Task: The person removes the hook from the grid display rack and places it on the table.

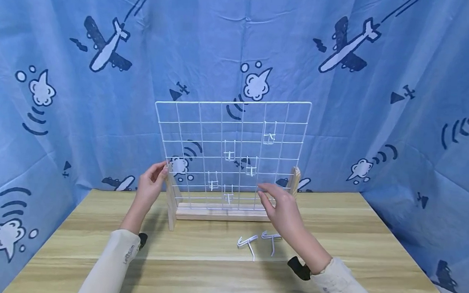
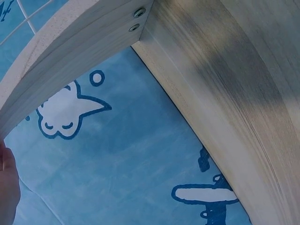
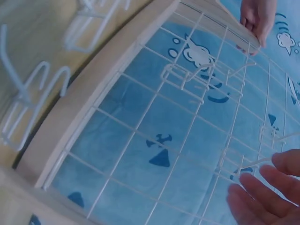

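A white wire grid panel [image 1: 233, 102] stands upright in a wooden stand [image 1: 223, 214], with several white wire hooks [image 1: 251, 170] hung on it. My left hand [image 1: 151, 185] grips the top of the stand's left wooden upright [image 1: 171, 200]. At the edge of the left wrist view, part of that hand [image 2: 8, 187] shows beside the upright [image 2: 70, 44]. My right hand [image 1: 284, 210] is in front of the lower right of the grid, fingers loosely bent. In the right wrist view, its fingers [image 3: 255, 192] are close to a hung hook [image 3: 234, 166]; contact is unclear.
Two loose white hooks, a left one [image 1: 248, 241] and a right one [image 1: 271, 237], lie on the wooden table [image 1: 189, 271] before the stand. A blue curtain [image 1: 223, 41] with printed planes hangs behind and at both sides.
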The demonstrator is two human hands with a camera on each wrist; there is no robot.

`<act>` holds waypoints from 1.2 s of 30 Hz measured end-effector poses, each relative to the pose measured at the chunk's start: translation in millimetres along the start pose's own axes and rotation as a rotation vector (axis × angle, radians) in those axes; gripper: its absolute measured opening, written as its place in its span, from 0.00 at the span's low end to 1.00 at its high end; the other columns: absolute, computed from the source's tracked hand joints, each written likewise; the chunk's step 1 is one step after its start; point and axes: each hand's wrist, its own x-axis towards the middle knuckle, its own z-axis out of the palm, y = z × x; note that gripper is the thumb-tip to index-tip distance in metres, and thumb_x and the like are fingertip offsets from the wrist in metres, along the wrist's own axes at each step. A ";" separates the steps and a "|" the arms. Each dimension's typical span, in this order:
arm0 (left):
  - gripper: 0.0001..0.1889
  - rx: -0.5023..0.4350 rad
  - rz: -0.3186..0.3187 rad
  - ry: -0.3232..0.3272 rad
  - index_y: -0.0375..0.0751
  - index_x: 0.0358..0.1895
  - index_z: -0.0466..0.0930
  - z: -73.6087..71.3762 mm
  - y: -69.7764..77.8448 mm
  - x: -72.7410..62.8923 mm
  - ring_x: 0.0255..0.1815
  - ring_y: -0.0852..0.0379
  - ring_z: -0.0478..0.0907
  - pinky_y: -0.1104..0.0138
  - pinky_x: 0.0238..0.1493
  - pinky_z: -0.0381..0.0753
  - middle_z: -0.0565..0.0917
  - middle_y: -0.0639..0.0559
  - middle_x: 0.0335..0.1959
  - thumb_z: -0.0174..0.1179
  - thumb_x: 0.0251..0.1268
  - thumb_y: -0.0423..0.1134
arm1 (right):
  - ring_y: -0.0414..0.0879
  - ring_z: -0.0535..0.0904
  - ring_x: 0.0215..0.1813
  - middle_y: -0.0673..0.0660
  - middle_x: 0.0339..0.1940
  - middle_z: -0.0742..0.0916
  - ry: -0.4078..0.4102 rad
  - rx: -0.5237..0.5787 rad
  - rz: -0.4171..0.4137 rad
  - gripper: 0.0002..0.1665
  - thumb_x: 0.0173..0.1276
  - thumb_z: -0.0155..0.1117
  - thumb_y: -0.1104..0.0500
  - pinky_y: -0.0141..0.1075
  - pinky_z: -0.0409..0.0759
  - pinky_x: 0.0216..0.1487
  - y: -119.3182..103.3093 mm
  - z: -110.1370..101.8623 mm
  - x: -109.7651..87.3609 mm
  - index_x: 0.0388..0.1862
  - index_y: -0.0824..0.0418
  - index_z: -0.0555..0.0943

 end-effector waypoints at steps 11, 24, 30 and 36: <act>0.22 -0.001 0.060 0.032 0.35 0.64 0.70 -1.0 -13.9 4.6 0.60 0.56 0.72 0.82 0.55 0.71 0.75 0.40 0.61 0.50 0.75 0.44 | 0.62 0.71 0.65 0.68 0.64 0.76 0.106 0.080 0.030 0.27 0.66 0.64 0.65 0.53 0.70 0.64 -2.2 25.5 19.3 0.63 0.70 0.73; 0.22 -0.009 0.061 0.049 0.36 0.64 0.71 -2.2 -17.0 3.6 0.61 0.54 0.72 0.81 0.56 0.71 0.76 0.42 0.61 0.50 0.74 0.44 | 0.63 0.69 0.66 0.69 0.65 0.74 0.234 0.116 0.125 0.24 0.70 0.61 0.63 0.51 0.68 0.66 -12.1 49.6 26.7 0.62 0.72 0.73; 0.22 -0.003 0.061 0.044 0.36 0.65 0.71 0.0 -16.6 3.7 0.57 0.65 0.72 0.82 0.56 0.70 0.76 0.43 0.61 0.50 0.75 0.45 | 0.63 0.70 0.65 0.70 0.64 0.75 0.270 0.096 0.146 0.23 0.70 0.60 0.63 0.51 0.68 0.66 -9.8 54.4 27.7 0.61 0.72 0.74; 0.22 -0.001 0.051 0.044 0.36 0.65 0.71 2.4 -15.2 3.4 0.61 0.55 0.72 0.82 0.56 0.70 0.76 0.43 0.61 0.50 0.74 0.45 | 0.64 0.72 0.63 0.72 0.62 0.76 0.307 0.082 0.124 0.20 0.71 0.58 0.65 0.51 0.71 0.64 -8.5 55.2 28.0 0.59 0.72 0.76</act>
